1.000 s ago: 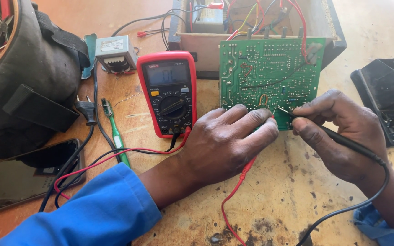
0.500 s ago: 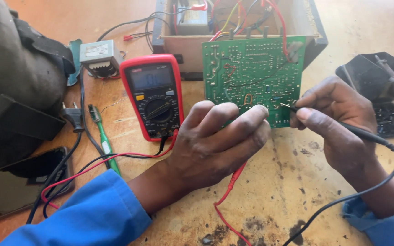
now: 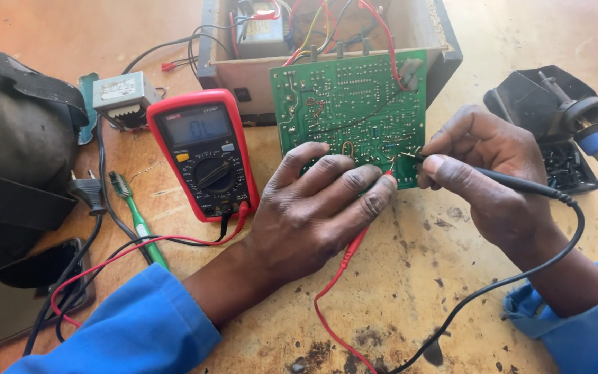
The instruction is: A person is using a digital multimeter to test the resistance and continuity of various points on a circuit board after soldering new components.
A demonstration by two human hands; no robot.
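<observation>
Left hand [image 3: 313,208]: palm down on the surface [image 3: 410,277], fingers curled over the red probe [image 3: 354,242], closed on it; probe tip at the lower edge of the green circuit board [image 3: 351,104]; red lead trailing back beneath the hand toward the near edge.

Right hand [image 3: 482,176]: thumb and fingers pinched shut around the black probe [image 3: 500,180], held like a pen; tip touching the board's lower right area, just beside the red tip; black lead [image 3: 541,266] looping off behind the wrist.

Circuit board: solder side facing up, tilted, top edge leaning against the open wooden box [image 3: 327,48]; coloured wires running from the box onto it.

Multimeter [image 3: 205,152]: red case, black dial, grey display lit; lying flat just left of the board; one red and one black lead plugged in at its lower end.

Small transformer [image 3: 122,97]: grey, upper left of the meter, near the box.

Green toothbrush [image 3: 136,221]: flat on the surface, left of the meter.

Black plug [image 3: 90,192]: beside the toothbrush, at the foot of a dark bag [image 3: 15,152].

Soldering iron [image 3: 593,135]: blue collar, resting on a black stand [image 3: 534,104], far right, well apart from the hands.

Sleeves [image 3: 126,332]: blue, on both arms.

Surface: light wood, stained and burnt in patches.
</observation>
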